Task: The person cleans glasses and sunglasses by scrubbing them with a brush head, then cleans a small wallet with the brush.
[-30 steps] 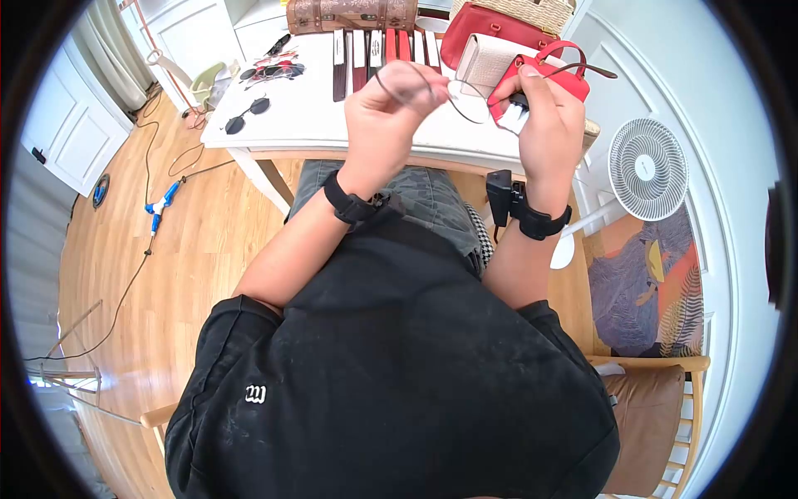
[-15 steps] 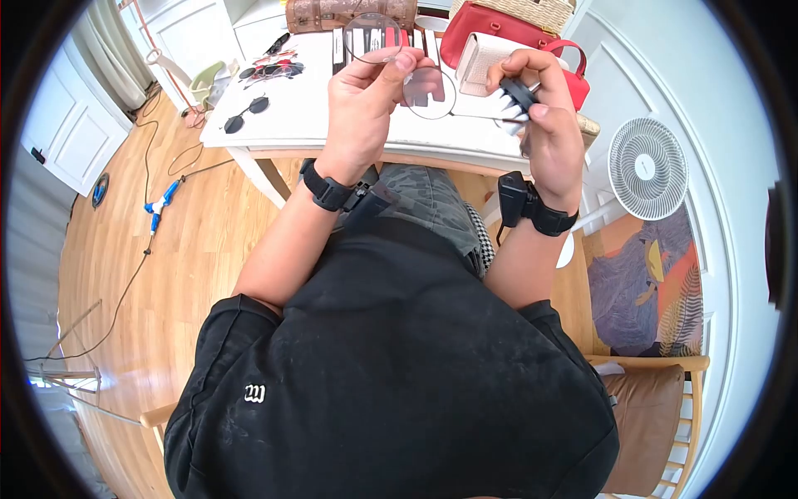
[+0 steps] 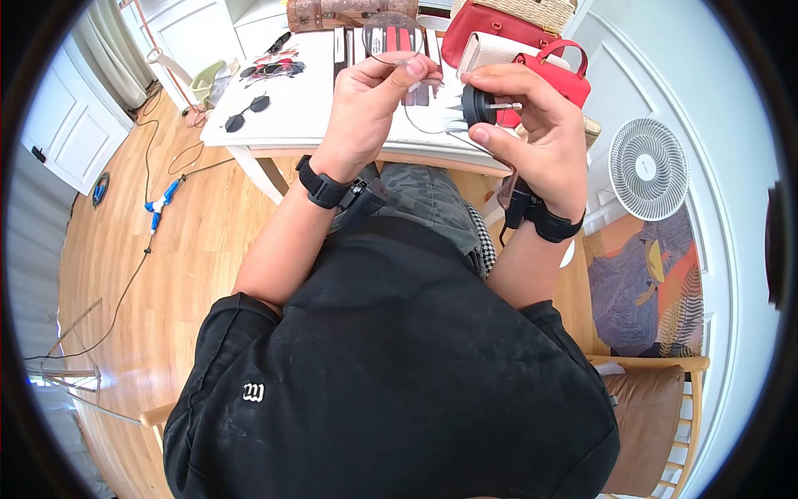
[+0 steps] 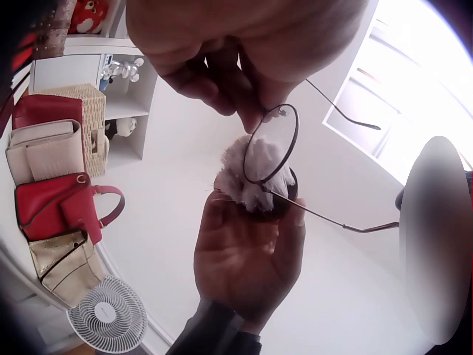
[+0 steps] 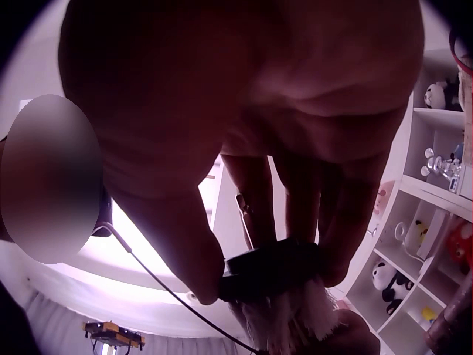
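My left hand [image 3: 366,112] pinches a pair of thin-rimmed eyeglasses [image 4: 298,133] near the bridge, holding them above the table. In my right hand [image 3: 540,141], between thumb and fingers, is a round black brush [image 3: 476,106] with white bristles and a short metal shank [image 3: 505,106]. Its bristles [image 4: 255,166] face the lower lens, right at it and overlapping it in the left wrist view. One temple arm of the eyeglasses reaches back past the right hand. In the right wrist view the brush bristles [image 5: 281,318] point away from the palm.
On the white table [image 3: 320,125] lie round sunglasses [image 3: 247,115] and several other glasses [image 3: 274,71]. Behind the hands stand a row of narrow boxes [image 3: 339,54] and a brown trunk [image 3: 349,15]. Red handbags [image 3: 573,83] and a cream clutch [image 3: 482,51] sit right; a white fan [image 3: 647,166] stands beyond.
The right hand has turned the brush so its bristles face the lens and moved it left toward the eyeglasses. The left hand has turned the eyeglasses and shifted slightly left.
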Action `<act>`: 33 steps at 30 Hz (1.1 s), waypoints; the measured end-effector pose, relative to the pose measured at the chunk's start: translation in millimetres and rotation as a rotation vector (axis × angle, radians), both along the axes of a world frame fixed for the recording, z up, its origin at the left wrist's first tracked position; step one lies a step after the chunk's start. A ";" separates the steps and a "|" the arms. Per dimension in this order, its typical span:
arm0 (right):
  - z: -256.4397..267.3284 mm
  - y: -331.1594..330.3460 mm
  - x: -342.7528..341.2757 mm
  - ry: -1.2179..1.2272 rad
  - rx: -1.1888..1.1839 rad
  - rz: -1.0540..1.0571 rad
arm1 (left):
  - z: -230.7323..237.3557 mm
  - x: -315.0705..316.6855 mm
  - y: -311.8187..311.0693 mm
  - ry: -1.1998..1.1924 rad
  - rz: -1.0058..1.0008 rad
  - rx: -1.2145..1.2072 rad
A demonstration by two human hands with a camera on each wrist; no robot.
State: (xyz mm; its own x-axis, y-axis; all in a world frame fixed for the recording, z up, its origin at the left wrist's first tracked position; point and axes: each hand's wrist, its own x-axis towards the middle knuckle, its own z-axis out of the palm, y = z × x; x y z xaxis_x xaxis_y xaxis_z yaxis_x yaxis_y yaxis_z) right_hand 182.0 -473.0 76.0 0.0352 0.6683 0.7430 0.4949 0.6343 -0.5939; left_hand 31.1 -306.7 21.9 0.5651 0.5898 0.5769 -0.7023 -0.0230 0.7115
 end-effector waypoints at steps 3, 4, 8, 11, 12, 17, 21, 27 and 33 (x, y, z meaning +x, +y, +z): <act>2.8 1.2 -6.2 -0.062 0.042 -0.135 | -3.6 3.7 -1.3 0.005 0.003 0.009; 3.7 3.5 -9.8 -0.080 0.111 -0.235 | -3.9 4.3 -1.4 0.011 0.032 0.014; 5.7 1.1 -17.8 -0.135 0.021 -0.153 | -2.7 1.9 -0.5 0.017 0.042 0.005; 5.4 -6.8 -2.1 -0.146 -0.088 -0.223 | -1.8 2.3 -4.8 0.043 0.063 0.043; 7.4 -6.5 -2.4 -0.179 -0.062 -0.309 | -1.4 2.3 -6.2 0.062 0.051 0.039; 3.4 6.1 -15.8 -0.138 0.083 -0.272 | 0.4 -0.2 -3.2 0.096 0.056 -0.032; -9.8 13.2 9.5 0.218 0.064 0.013 | 0.2 1.6 -0.4 -0.002 -0.060 -0.155; -20.0 29.3 35.1 0.624 0.237 -0.048 | -31.1 21.9 22.5 -0.023 -0.225 -0.588; -18.2 23.9 32.4 0.567 0.165 -0.129 | -34.0 28.5 -2.5 0.013 -0.177 -0.544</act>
